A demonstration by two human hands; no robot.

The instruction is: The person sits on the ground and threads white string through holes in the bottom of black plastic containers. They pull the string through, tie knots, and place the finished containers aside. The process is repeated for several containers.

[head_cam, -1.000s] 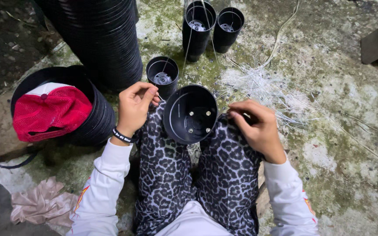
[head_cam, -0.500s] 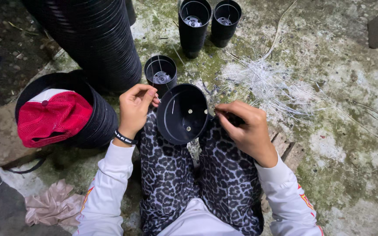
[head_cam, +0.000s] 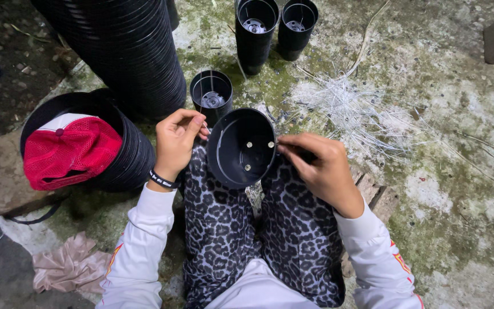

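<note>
Mossy concrete floor [head_cam: 458, 189] underfoot, and a black plastic pot [head_cam: 241, 147] rests tipped on the knees. Left hand [head_cam: 177, 140] pinches its rim with curled fingers; right hand [head_cam: 322, 167] closes on the opposite edge. Red cap [head_cam: 70, 151] sits left.

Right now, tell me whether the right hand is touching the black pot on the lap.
Touching. The head view shows the right hand with its fingertips pressed against the right rim of the black pot, no gap between them.
</note>
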